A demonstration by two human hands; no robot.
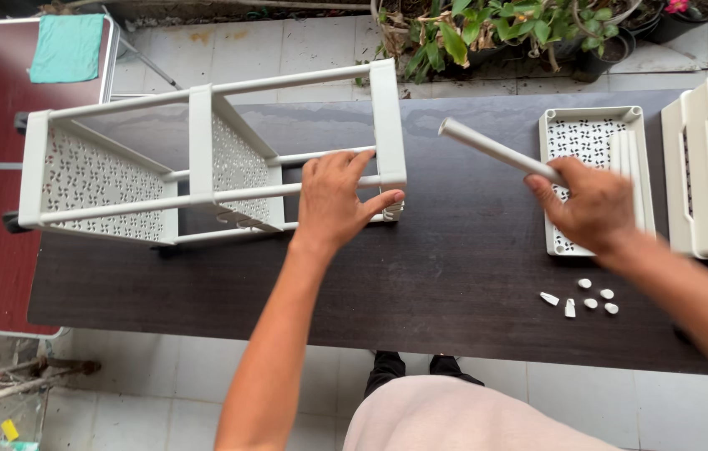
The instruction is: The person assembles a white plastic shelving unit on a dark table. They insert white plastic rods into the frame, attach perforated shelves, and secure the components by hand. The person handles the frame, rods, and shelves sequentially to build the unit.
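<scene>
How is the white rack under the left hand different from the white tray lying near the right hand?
The rack is assembled from several trays joined by rods and lies on its side; the tray is single and lies flat. The rack is far longer than the tray. The left hand rests on the rack, while the right hand, holding a rod, is over the tray. Both are white with perforated panels, on the dark table.

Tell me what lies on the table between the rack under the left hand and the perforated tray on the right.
In the head view, only bare dark table lies there; the white tube in the right hand hangs above it.
</scene>
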